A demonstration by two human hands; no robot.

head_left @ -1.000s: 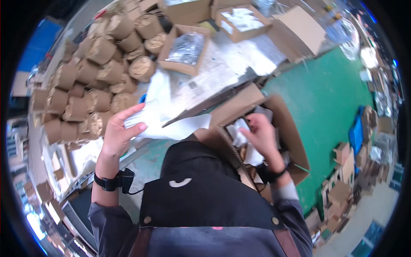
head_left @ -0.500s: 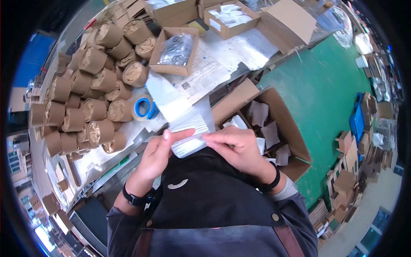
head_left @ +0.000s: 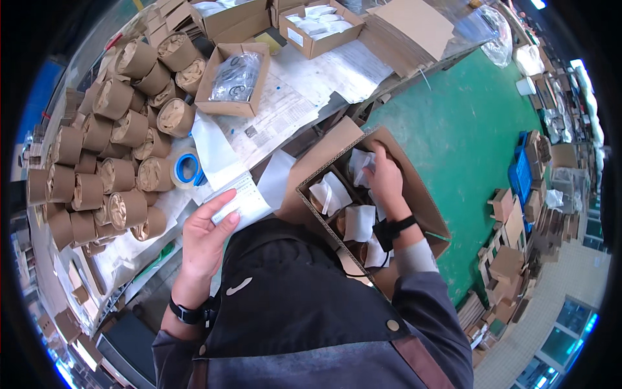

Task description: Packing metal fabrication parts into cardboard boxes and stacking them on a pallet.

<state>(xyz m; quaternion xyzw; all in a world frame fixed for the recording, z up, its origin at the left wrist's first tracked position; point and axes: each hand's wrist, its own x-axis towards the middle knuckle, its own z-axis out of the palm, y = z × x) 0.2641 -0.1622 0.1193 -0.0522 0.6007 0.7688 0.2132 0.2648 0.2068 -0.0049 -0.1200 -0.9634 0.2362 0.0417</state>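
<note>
My left hand (head_left: 208, 236) pinches a stack of white printed paper slips (head_left: 245, 206) between thumb and fingers, just above the apron. My right hand (head_left: 387, 181) reaches into an open cardboard box (head_left: 421, 194) with dividers. Its thumb and forefinger are at a white paper slip (head_left: 360, 167) in the far compartment and seem to grip it; the other fingers are partly hidden. More white slips, such as a folded one (head_left: 332, 194) and one nearer me (head_left: 359, 223), stand in other compartments over brown-wrapped contents.
On the table at left are stacked brown cardboard rolls (head_left: 129, 128) and a blue-cored tape roll (head_left: 187, 168). Farther back, a small carton (head_left: 256, 104) holds clear bags and another carton (head_left: 346, 34) holds white packets. Flat cardboard (head_left: 408, 32) lies beside them. Green floor (head_left: 460, 123) extends to the right.
My right hand has left the paper stack and moved right into the box. My left hand keeps the stack, now tilted and a little to the left. The whole view has shifted slightly.
</note>
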